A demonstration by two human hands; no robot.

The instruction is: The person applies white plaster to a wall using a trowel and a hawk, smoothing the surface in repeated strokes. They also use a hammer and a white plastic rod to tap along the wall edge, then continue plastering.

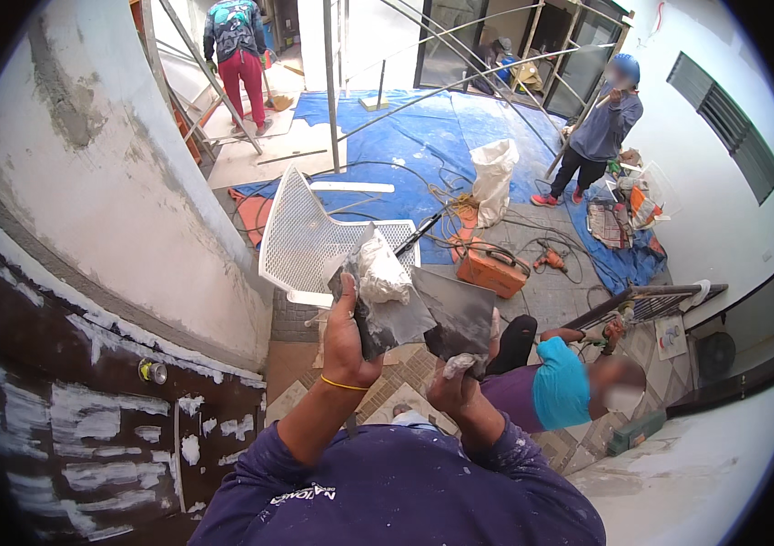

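Observation:
My left hand [343, 350] grips a dark flat plate [391, 326] from its left edge, thumb up along its side. A thick heap of white putty [381, 271] sits on that plate. In my right hand [453, 389] is a putty knife with a wide dark blade [458, 314], its lower part hidden by my fingers. White putty [461, 366] clings near my right fingers. The blade's left edge comes up against or just beside the plate; I cannot tell whether they touch. To my left, a dark brown door [114, 364] bears patches of white putty and a round knob [152, 371].
A white perforated chair [300, 232] stands ahead, near an orange machine [493, 270], cables and an orange drill [551, 258]. A white sack [493, 177] rests by a blue tarp [405, 136] under scaffold poles [330, 82]. One person [564, 382] crouches close on my right; others stand farther off.

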